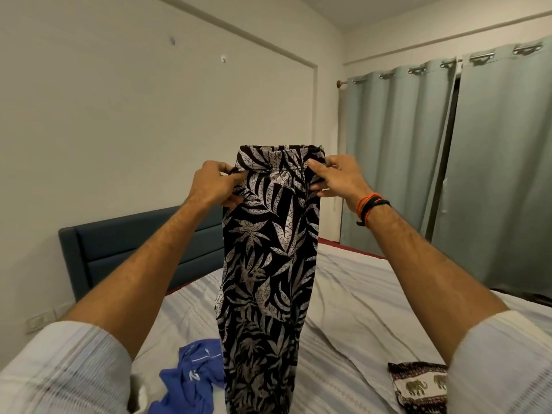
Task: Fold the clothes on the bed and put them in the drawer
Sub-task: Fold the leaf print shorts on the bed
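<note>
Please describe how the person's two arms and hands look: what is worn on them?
Both forearms are bare. Pale, finely striped sleeves are pushed up near the elbows. The right wrist wears orange and black thread bracelets. The left hand and right hand wear no gloves.

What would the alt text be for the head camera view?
Two hands, left hand and right hand, hold up leaf-print trousers by the waistband over a bed; a blue garment and an elephant-print cloth lie below.

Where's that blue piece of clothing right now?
The blue garment lies crumpled on the bed, low and left in the head view, just left of the hanging leaf-print trousers and under the person's left arm.
</note>
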Tool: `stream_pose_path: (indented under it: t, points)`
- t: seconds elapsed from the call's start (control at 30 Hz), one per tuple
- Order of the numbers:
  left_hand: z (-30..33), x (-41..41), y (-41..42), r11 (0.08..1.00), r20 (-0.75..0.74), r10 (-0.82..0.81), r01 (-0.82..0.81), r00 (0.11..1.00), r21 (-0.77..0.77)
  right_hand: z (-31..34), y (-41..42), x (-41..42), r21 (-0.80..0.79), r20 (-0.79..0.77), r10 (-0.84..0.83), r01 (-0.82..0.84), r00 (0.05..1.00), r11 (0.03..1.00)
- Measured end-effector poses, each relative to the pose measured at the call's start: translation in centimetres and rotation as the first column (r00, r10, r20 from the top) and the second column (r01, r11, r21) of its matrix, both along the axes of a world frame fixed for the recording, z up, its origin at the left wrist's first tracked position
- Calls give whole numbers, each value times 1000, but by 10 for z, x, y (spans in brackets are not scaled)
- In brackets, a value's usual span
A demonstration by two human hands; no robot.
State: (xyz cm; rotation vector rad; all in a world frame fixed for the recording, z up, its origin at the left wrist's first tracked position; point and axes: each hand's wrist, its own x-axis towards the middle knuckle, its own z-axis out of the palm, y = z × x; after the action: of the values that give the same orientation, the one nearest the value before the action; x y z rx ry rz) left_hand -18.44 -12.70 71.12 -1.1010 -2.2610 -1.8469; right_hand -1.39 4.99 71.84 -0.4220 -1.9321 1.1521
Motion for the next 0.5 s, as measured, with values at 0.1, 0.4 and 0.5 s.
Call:
stream_pose_path:
  t: [0.1,0.4,0.5]
  points:
    - [-7,-12,20,1000,10,-3,4,1000,-20,-7,19,-8,-8,2,-5,5,1000,1000]
    - [-57,-120,136,991,129,-25,42,991,-131,-56,125,-105,-104,126,-44,57,991,993]
    - [-78,-159,178,975,169,-32,68,985,-210,-79,164,-146,-150,214,-55,88,975,985]
